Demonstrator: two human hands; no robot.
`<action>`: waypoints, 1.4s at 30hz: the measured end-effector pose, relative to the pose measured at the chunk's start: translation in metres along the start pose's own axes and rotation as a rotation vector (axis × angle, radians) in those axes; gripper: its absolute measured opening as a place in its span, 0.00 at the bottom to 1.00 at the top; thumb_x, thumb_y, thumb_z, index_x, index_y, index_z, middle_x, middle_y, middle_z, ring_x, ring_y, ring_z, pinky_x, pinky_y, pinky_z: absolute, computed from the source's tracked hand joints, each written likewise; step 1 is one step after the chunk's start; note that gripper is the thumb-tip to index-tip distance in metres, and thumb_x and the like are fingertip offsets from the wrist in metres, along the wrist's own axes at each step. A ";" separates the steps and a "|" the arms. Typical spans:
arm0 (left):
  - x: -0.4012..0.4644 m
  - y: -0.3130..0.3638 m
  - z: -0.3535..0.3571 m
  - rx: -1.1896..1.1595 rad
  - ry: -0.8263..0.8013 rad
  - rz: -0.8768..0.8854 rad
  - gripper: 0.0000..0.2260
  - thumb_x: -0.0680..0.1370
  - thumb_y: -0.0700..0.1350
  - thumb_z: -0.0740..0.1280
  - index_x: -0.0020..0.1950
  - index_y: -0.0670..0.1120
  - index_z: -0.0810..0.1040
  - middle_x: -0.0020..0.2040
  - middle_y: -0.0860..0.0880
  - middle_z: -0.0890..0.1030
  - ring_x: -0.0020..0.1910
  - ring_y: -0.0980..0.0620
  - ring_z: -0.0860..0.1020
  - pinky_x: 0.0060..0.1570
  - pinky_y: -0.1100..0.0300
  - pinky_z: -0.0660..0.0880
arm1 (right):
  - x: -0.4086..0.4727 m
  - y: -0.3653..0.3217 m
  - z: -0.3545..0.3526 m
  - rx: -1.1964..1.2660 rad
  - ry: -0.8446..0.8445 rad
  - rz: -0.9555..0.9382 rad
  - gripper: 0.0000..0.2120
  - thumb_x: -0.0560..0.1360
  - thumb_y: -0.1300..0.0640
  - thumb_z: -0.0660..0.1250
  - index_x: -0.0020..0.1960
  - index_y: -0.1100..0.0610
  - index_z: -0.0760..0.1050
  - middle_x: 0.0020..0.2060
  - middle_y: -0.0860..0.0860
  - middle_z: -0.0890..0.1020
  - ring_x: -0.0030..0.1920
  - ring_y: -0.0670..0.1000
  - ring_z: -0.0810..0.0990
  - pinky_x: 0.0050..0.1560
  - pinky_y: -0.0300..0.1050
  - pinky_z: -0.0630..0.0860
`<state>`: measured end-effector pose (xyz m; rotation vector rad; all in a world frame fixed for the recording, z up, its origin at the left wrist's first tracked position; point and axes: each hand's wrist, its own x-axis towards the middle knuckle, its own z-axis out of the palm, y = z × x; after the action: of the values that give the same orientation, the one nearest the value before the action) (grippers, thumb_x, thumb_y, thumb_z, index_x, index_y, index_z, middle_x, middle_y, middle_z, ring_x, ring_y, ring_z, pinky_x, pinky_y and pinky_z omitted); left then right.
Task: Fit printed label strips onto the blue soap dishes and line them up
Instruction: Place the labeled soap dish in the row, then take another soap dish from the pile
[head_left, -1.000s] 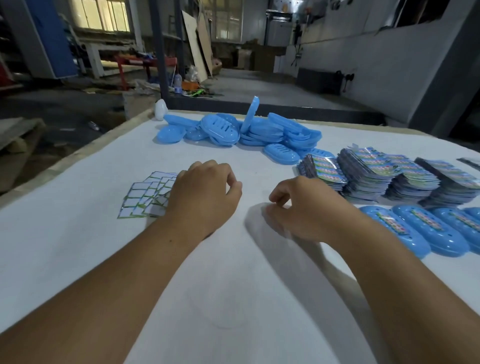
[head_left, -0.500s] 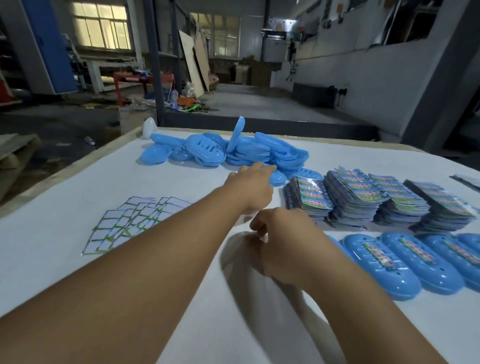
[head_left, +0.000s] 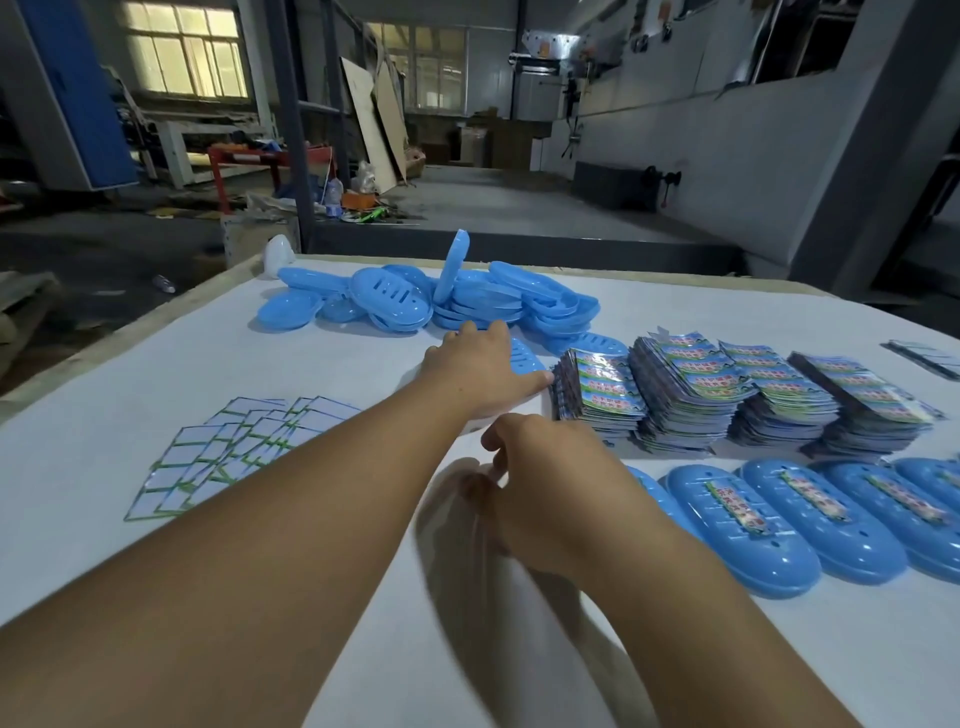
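Left hand is stretched out over the white table, its grip spread wide and flat on a single blue soap dish that sits right under the fingers, with the big pile of loose dishes just beyond them and the stacks of printed label strips just off to the thumb side. Right hand hangs nearer to me with the grip curled narrow, and honestly I can't tell if anything's pinched in there. The row of already labelled dishes lies right beside that hand on its outer side, and the fanned white cards are way over past the left forearm.
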<state>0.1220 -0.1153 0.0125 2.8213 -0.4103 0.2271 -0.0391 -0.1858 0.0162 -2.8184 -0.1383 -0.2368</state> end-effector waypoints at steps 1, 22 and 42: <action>-0.002 -0.002 -0.002 0.020 -0.003 -0.016 0.37 0.67 0.78 0.61 0.63 0.51 0.71 0.60 0.47 0.76 0.58 0.45 0.75 0.57 0.44 0.75 | 0.000 0.000 0.000 0.004 0.001 0.013 0.18 0.78 0.43 0.64 0.63 0.52 0.74 0.56 0.50 0.83 0.60 0.57 0.76 0.58 0.52 0.76; -0.147 -0.033 -0.047 -0.177 -0.155 0.176 0.13 0.71 0.49 0.69 0.52 0.59 0.69 0.49 0.52 0.75 0.49 0.48 0.74 0.43 0.54 0.68 | 0.005 -0.003 -0.016 0.315 0.306 0.165 0.07 0.74 0.46 0.68 0.45 0.49 0.81 0.38 0.43 0.82 0.46 0.50 0.80 0.47 0.49 0.78; -0.152 -0.101 -0.074 0.161 -0.009 -0.301 0.22 0.71 0.64 0.71 0.57 0.52 0.74 0.54 0.51 0.79 0.51 0.49 0.76 0.43 0.56 0.71 | 0.006 -0.002 -0.010 0.287 0.272 0.125 0.07 0.76 0.46 0.69 0.44 0.49 0.81 0.35 0.40 0.80 0.41 0.42 0.78 0.38 0.42 0.73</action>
<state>-0.0001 0.0388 0.0279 2.9928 0.0353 0.1910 -0.0347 -0.1870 0.0276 -2.4712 0.0603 -0.5228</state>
